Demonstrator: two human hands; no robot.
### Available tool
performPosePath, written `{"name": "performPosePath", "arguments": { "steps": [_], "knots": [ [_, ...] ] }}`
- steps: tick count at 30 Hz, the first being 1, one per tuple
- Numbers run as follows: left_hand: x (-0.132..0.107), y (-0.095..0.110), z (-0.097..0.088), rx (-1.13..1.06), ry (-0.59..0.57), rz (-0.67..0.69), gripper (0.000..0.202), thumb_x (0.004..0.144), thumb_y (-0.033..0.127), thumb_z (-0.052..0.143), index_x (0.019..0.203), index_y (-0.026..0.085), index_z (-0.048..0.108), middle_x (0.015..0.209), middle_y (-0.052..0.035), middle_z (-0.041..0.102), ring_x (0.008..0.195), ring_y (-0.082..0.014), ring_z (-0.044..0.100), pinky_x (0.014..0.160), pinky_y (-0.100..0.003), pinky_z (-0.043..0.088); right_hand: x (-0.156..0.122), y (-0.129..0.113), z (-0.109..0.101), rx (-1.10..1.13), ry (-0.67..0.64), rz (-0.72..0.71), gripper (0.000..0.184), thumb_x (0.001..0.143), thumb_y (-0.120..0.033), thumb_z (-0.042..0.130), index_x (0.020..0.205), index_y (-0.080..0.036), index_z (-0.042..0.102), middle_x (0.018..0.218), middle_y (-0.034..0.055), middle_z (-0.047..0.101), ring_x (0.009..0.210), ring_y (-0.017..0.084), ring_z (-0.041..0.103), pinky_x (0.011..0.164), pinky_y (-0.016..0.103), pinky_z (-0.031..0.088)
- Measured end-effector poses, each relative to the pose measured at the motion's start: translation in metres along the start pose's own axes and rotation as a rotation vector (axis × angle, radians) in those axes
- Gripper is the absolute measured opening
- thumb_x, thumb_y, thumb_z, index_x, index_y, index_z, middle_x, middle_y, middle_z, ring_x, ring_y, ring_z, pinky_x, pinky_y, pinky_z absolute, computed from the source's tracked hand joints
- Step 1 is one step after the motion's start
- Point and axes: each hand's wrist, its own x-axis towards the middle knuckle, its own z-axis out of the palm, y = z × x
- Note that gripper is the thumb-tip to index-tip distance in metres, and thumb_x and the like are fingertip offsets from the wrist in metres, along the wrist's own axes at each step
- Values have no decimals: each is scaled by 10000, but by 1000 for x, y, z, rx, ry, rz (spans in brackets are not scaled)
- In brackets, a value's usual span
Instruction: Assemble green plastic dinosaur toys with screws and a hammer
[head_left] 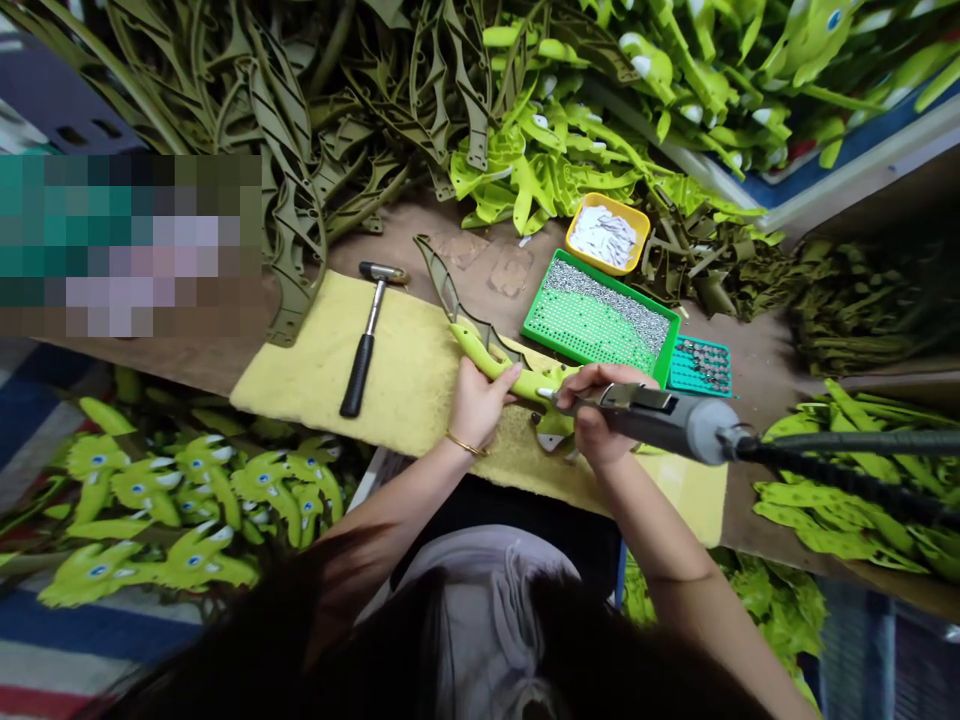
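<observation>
My left hand (478,405) is closed round a bright green plastic toy dragon body (478,350), its thumb lying along the top. A dark olive wing piece (444,285) sticks out from the far side of the body. My right hand (596,420) grips a grey electric screwdriver (675,425) with a cable at its back end. The tool's front end points left at the dragon body; its tip is hidden by my fingers. Below the body shows a green part with a white patch (550,438). All this is over a yellow cloth (300,370), where a black-handled hammer (369,345) lies to the left.
Behind stand a green tray (574,351) of small screws, a yellow tub (598,263) of white pieces and a small teal tray (705,392) of metal parts. Olive wings (292,180) and green parts (540,170) are heaped beyond. Dragon pieces (195,480) lie lower left. A blurred-out person (112,245) is at left.
</observation>
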Motion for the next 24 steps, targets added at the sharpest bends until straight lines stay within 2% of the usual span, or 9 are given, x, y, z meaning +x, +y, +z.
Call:
{"name": "performPosePath", "arguments": {
  "steps": [4, 6, 8, 13, 18, 24],
  "knots": [
    [1, 2, -3, -14, -4, -28, 485, 625, 318, 782, 897, 212, 396, 901, -4, 623, 820, -194, 685, 636, -316, 604, 43, -2, 7, 18, 314, -135, 379, 804, -535, 595, 1114, -342, 493, 838, -35, 593, 453, 69, 531, 401, 234, 456],
    [1, 5, -5, -15, -34, -43, 490, 617, 322, 793, 904, 205, 413, 888, -5, 635, 821, -197, 688, 657, -325, 607, 67, 10, 12, 18, 472, -136, 304, 815, -496, 596, 1044, -314, 511, 837, -37, 588, 448, 57, 525, 421, 230, 459],
    [1, 8, -6, -18, -70, -67, 505, 611, 322, 805, 915, 198, 422, 868, 4, 633, 809, -188, 687, 683, -334, 609, 83, 25, 16, 20, 550, -105, 262, 787, -460, 643, 940, -277, 535, 806, -37, 592, 460, 60, 539, 453, 237, 472],
    [1, 9, -8, -53, -70, -97, 555, 589, 319, 830, 927, 202, 406, 871, 16, 632, 797, -175, 686, 658, -311, 611, 90, 52, 19, -9, 526, -15, 304, 753, -484, 665, 868, -231, 543, 769, -25, 599, 471, 63, 545, 481, 247, 481],
    [2, 6, -9, -48, -62, -89, 537, 602, 308, 827, 932, 212, 415, 893, 5, 641, 838, -199, 694, 667, -317, 616, 85, 56, 18, -90, 483, 26, 325, 785, -522, 613, 909, -226, 562, 684, -43, 550, 474, 65, 536, 489, 242, 477],
    [2, 7, -9, -55, -78, -80, 534, 617, 313, 819, 951, 210, 416, 933, 0, 653, 798, -173, 694, 693, -328, 614, 86, 54, 21, -100, 506, 42, 421, 741, -580, 628, 949, -229, 526, 794, -17, 605, 477, 69, 548, 468, 253, 479]
  ]
}}
